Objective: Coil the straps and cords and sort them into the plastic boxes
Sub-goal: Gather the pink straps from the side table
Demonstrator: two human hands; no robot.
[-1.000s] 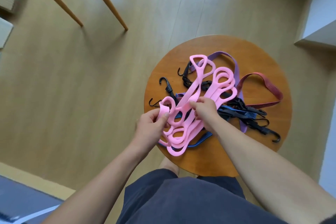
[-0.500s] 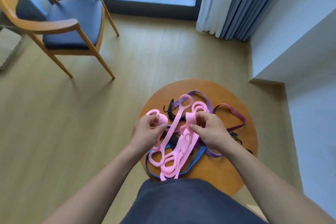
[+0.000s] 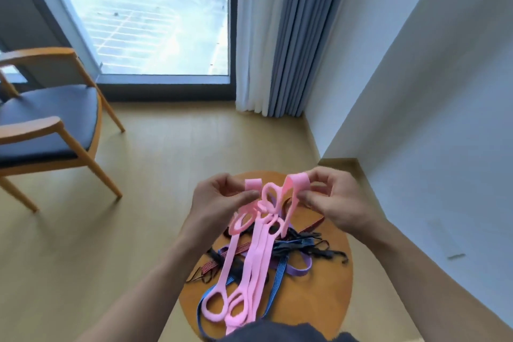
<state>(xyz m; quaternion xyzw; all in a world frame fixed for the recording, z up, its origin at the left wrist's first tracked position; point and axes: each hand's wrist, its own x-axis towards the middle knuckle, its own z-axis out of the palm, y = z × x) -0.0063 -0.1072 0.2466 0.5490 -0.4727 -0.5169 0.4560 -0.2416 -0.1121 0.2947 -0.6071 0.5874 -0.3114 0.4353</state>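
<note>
While a wooden armchair (image 3: 50, 125) stands beyond the tabletop's (image 3: 319, 314) left edge, pink straps (image 3: 256, 255) hang above its middle, hiding part of the tangled cords (image 3: 305, 247); left grip (image 3: 222, 200) and right grip (image 3: 338, 200) each pinch a folded pink end.

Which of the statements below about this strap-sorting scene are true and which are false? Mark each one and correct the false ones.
1. The left hand and the right hand both pinch the pink straps. True.
2. The pink straps lie flat on the floor. False: they hang from the hands above the round wooden table.
3. Black hooked cords lie on the table. True.
4. A plastic box stands on the table. False: no box is in view.
5. The chair stands to the right of the table. False: it stands to the left, near the window.
</note>
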